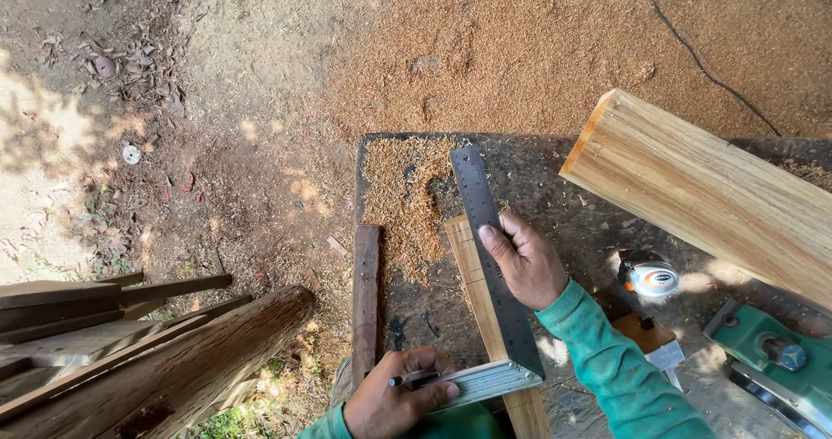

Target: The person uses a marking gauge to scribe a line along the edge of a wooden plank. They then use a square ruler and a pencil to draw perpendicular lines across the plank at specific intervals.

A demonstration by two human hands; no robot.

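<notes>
Two bare hands, seen from above, steady a steel try square point(490, 257) on a narrow pale wood strip point(485, 318) that lies lengthwise on a dark, dusty workbench point(555, 188). The right hand point(524, 261), in a teal sleeve, presses flat on the square's long ruled blade, fingers together and thumb along its edge, pinning the blade to the strip. The left hand point(394, 400), at the lower edge of the view, closes around the square's pale metal stock point(490, 380), which sits crosswise against the near end of the strip; a pencil point(414, 378) is tucked under its fingers, so the hand is clamped on both. The blade runs away from the person, its far end reaching past the strip onto the bench, beside a heap of sawdust point(403, 201). A dark slat point(366, 296) lies along the bench's left edge. To the right, a thick light-coloured beam point(702, 192) crosses the bench at an angle. Near the right wrist sits a tape measure point(650, 277), and a green machine point(776, 361) shows in the lower right corner. Weathered planks point(130, 344) lie on the sawdust-strewn ground to the left.
</notes>
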